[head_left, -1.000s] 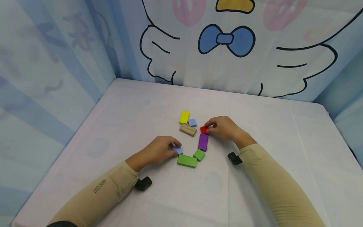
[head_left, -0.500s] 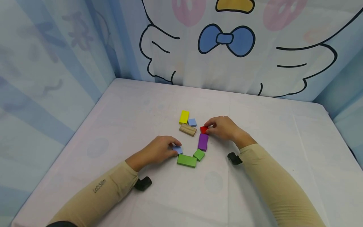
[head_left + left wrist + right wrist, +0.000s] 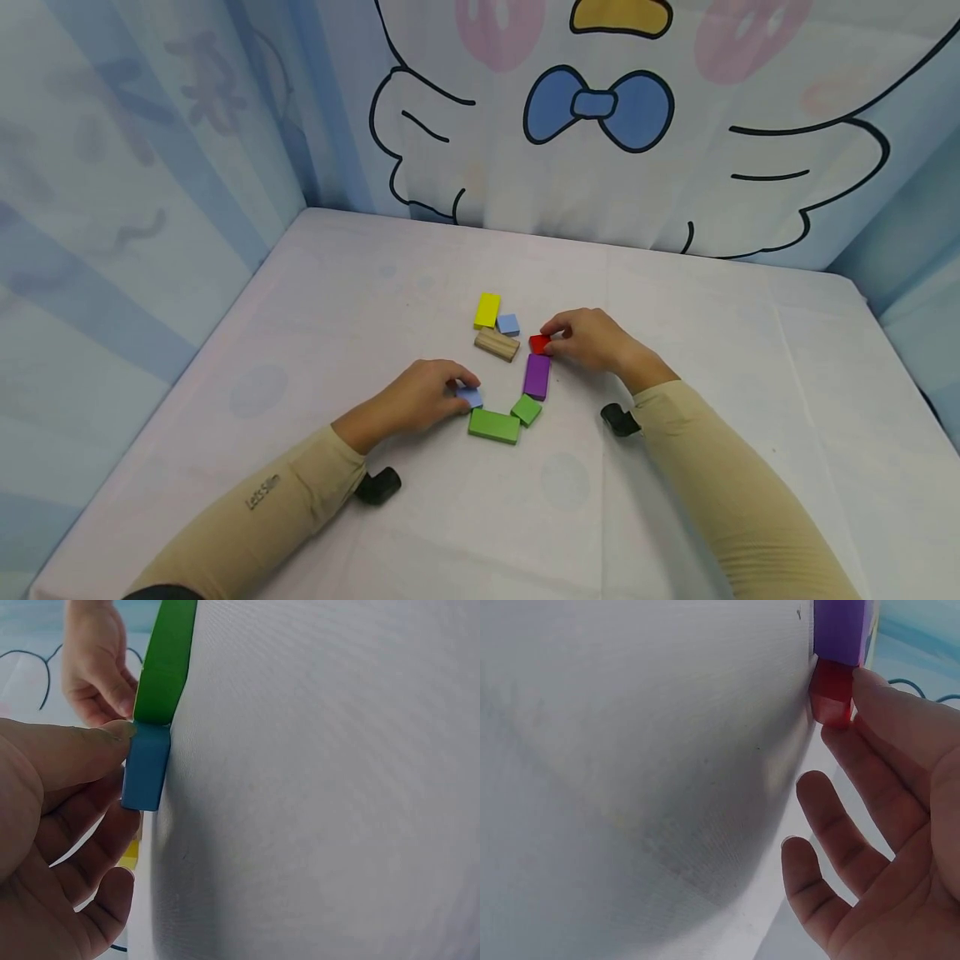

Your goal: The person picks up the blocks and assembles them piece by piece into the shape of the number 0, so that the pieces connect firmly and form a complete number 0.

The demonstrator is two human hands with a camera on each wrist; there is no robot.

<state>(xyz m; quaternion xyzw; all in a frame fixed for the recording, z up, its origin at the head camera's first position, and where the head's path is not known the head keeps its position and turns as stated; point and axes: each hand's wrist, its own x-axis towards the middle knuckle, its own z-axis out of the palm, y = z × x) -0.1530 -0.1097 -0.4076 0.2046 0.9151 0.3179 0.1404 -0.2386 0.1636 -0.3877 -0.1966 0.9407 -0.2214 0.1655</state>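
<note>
My left hand (image 3: 420,396) pinches a small blue block (image 3: 470,397) between thumb and fingers, low on the table. In the left wrist view that blue block (image 3: 147,769) touches the end of a long green block (image 3: 165,667). My right hand (image 3: 592,337) holds a small red block (image 3: 538,344) by thumb and fingertips. Against the red block (image 3: 831,694) lies the end of a purple block (image 3: 840,630), as the right wrist view shows. A smaller green block (image 3: 527,410) sits turned at an angle between the purple and long green blocks.
Behind the hands lie a yellow block (image 3: 487,311), a second small blue block (image 3: 508,325) and a wood-coloured block (image 3: 497,343), close together. A white cloth covers the table (image 3: 675,533). Printed curtains (image 3: 150,167) hang along its back and left sides.
</note>
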